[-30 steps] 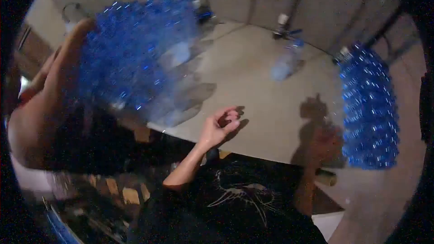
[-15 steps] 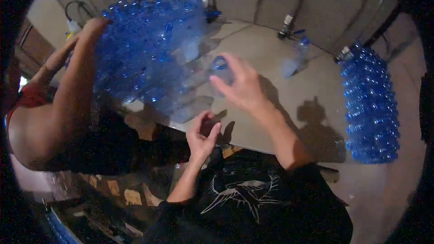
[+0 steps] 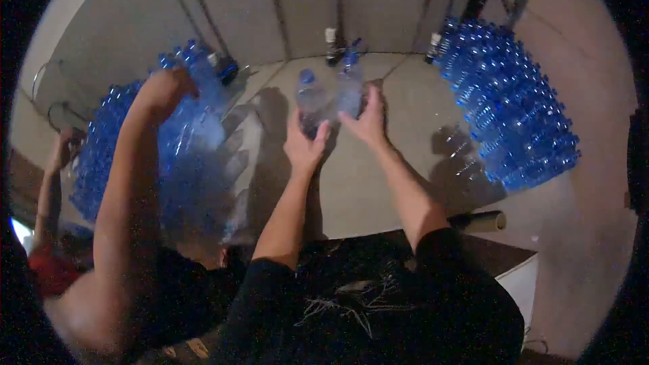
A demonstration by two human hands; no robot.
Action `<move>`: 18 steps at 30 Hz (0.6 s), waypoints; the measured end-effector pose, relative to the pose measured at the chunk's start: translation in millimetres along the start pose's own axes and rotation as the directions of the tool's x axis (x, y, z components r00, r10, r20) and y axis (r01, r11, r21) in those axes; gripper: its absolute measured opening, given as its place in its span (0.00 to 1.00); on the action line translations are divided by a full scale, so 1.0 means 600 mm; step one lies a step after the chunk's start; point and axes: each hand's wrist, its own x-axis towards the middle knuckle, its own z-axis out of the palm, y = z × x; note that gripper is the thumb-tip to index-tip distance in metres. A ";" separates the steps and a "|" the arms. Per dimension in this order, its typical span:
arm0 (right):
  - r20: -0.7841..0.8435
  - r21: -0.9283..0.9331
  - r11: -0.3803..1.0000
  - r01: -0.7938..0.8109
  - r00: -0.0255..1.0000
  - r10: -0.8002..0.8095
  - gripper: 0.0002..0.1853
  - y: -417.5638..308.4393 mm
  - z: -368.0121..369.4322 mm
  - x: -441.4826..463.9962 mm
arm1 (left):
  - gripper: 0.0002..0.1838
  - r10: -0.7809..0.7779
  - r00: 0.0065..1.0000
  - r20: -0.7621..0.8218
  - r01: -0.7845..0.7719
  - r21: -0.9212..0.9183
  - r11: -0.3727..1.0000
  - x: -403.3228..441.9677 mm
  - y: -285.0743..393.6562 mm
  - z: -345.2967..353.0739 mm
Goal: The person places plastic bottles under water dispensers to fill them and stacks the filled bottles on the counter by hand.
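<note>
Two clear plastic bottles with blue caps stand side by side in front of me on the table. My left hand (image 3: 305,144) is closed round the lower part of the left bottle (image 3: 309,94), thumb on its near side. My right hand (image 3: 367,120) grips the right bottle (image 3: 349,84) low on its body, from the right. The bottles are upright and close together; whether they touch I cannot tell. Their bases are partly hidden by my fingers.
A big block of blue-capped bottles (image 3: 196,115) fills the left side, with a co-worker's arm (image 3: 128,162) reaching over it. Another bottle block (image 3: 510,108) stands at the right. A cardboard tube (image 3: 488,222) lies by the near edge of the table (image 3: 405,155).
My view has turned to the right. The bottle from my right hand is now in my left, and my right hand has taken hold of the bottle that stood alone. The co-worker's arm has shifted.
</note>
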 end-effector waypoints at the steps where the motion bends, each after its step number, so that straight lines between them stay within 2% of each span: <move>1: 0.022 -0.009 0.999 0.034 0.999 -0.034 0.47 0.009 0.004 0.001 | 0.45 -0.005 1.000 -0.015 0.005 0.023 1.000 0.003 -0.009 0.011; 3: 0.110 -0.025 0.998 0.052 0.993 -0.049 0.46 -0.009 -0.011 0.007 | 0.45 -0.093 0.994 0.058 0.095 -0.027 0.995 0.007 -0.006 0.012; 4: 0.179 -0.028 0.999 0.034 0.983 -0.029 0.45 -0.013 -0.019 0.002 | 0.43 -0.078 0.996 0.051 0.078 -0.002 0.997 0.008 0.003 0.011; 7: 0.236 0.025 0.993 -0.114 0.966 0.105 0.44 -0.005 -0.005 -0.004 | 0.42 -0.026 1.000 -0.003 0.026 -0.014 1.000 0.008 -0.004 0.019; 10: 0.203 -0.088 0.993 -0.085 0.974 0.101 0.41 -0.012 -0.008 -0.007 | 0.41 0.012 1.000 -0.016 -0.012 0.003 1.000 0.008 -0.007 0.022; 11: 0.223 -0.075 0.990 -0.118 0.966 0.132 0.41 -0.018 -0.012 -0.007 | 0.40 0.022 1.000 -0.022 -0.022 0.010 1.000 0.008 -0.006 0.021; 13: 0.263 -0.050 0.981 -0.187 0.945 0.194 0.41 -0.040 -0.028 -0.003 | 0.39 -0.025 0.998 0.049 0.031 -0.114 0.993 0.011 -0.005 0.017; 14: 0.247 -0.037 0.987 -0.159 0.955 0.163 0.42 -0.047 -0.033 -0.003 | 0.39 -0.047 0.995 0.085 0.061 -0.175 0.983 0.012 -0.004 0.014; 16: 0.218 -0.008 0.995 -0.096 0.971 0.095 0.43 -0.048 -0.034 -0.004 | 0.38 0.070 0.997 -0.012 -0.071 -0.116 0.991 0.006 -0.013 0.020; 17: 0.220 -0.010 0.992 -0.123 0.968 0.122 0.43 -0.045 -0.029 -0.004 | 0.38 0.131 0.990 -0.059 -0.136 -0.081 0.987 0.008 -0.018 0.022; 18: 0.220 -0.013 0.989 -0.150 0.964 0.149 0.43 -0.028 -0.018 -0.009 | 0.38 0.088 0.996 0.013 -0.083 -0.202 0.976 0.014 -0.045 0.034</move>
